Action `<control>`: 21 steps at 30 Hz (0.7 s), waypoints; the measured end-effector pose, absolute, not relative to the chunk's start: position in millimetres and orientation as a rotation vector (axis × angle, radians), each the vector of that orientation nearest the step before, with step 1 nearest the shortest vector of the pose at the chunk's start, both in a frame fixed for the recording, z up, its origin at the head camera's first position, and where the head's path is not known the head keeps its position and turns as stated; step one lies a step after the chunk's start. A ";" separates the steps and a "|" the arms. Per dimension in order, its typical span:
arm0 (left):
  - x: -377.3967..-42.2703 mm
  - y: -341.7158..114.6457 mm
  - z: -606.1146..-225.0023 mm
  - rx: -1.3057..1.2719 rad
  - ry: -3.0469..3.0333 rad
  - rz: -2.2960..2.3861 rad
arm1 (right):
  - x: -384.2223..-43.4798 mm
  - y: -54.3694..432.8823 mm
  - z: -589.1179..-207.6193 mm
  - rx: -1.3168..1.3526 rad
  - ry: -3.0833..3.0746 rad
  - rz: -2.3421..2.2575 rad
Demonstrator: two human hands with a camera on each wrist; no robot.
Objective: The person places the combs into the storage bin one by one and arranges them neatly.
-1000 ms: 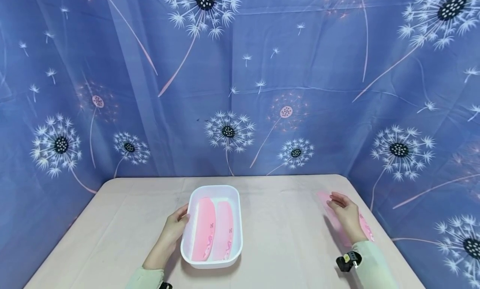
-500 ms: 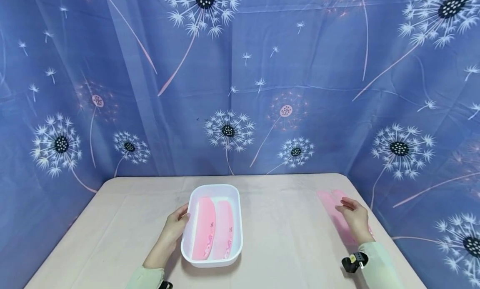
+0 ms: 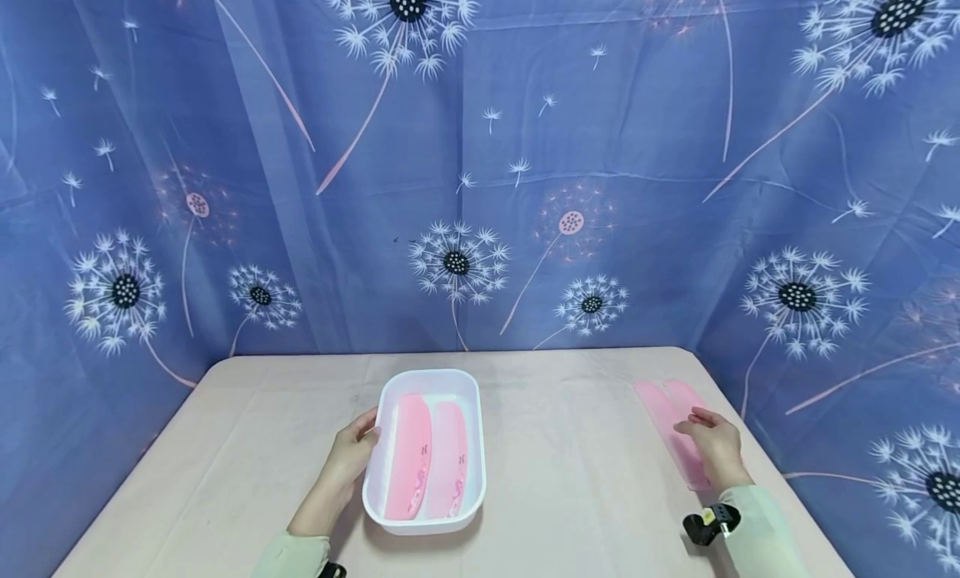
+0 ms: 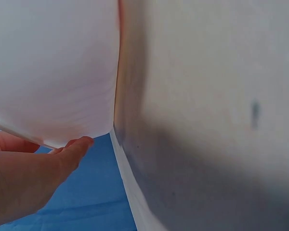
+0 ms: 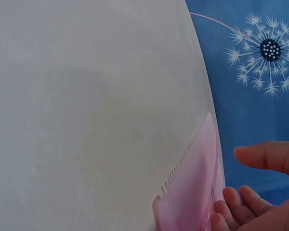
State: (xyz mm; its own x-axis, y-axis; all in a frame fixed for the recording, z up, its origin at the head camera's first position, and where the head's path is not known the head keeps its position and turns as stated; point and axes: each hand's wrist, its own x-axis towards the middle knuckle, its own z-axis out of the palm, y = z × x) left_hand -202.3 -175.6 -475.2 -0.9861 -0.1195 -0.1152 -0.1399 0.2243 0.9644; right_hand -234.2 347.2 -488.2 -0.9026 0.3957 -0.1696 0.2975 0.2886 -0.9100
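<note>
A white plastic box (image 3: 424, 528) holds two pink combs side by side: a deeper pink comb (image 3: 407, 453) at left and a paler comb (image 3: 447, 445) at right. My left hand (image 3: 351, 455) grips the box's left side at the rim; the left wrist view shows the thumb and fingers at the box wall (image 4: 53, 86). Two more pink combs lie alongside each other at the table's right: the left comb (image 3: 666, 420) and the right comb (image 3: 682, 395). Over their near part is my right hand (image 3: 716, 446), thumb apart from the bent fingers. Comb teeth show in the right wrist view.
The pale cloth-covered table (image 3: 555, 461) reaches back to a blue dandelion-print curtain (image 3: 510, 228), which also hangs along both sides. The table's right edge runs close beside the right-hand combs.
My right hand has let go of a comb, which now lies flat beside the other one. The hand has drawn back toward me and slightly right. The left hand and box stay put.
</note>
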 end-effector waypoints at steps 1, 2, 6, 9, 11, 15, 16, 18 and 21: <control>-202.4 -175.4 -475.5 -0.259 2.449 1.929 | -234.0 347.7 -487.7 -0.668 -2.438 1.722; -202.3 -175.1 -475.6 -0.260 2.449 1.930 | -233.8 348.3 -487.3 -0.676 -2.427 1.741; -201.2 -174.8 -475.1 -0.260 2.449 1.931 | -232.5 350.3 -486.8 -0.725 -2.389 1.800; -200.2 -175.1 -474.4 -0.263 2.448 1.923 | -231.6 350.4 -488.0 -0.718 -2.409 1.791; -199.6 -175.2 -473.7 -0.264 2.445 1.922 | -231.6 350.0 -489.4 -0.687 -2.438 1.749; -199.9 -175.1 -473.0 -0.257 2.444 1.927 | -232.2 348.9 -491.5 -0.633 -2.494 1.625; -199.9 -175.0 -472.8 -0.255 2.443 1.928 | -232.4 348.8 -492.0 -0.621 -2.499 1.617; -200.0 -174.9 -472.9 -0.257 2.444 1.927 | -232.5 348.8 -492.6 -0.605 -2.515 1.610; -199.4 -175.0 -472.2 -0.257 2.446 1.921 | -232.8 348.7 -493.5 -0.569 -2.543 1.609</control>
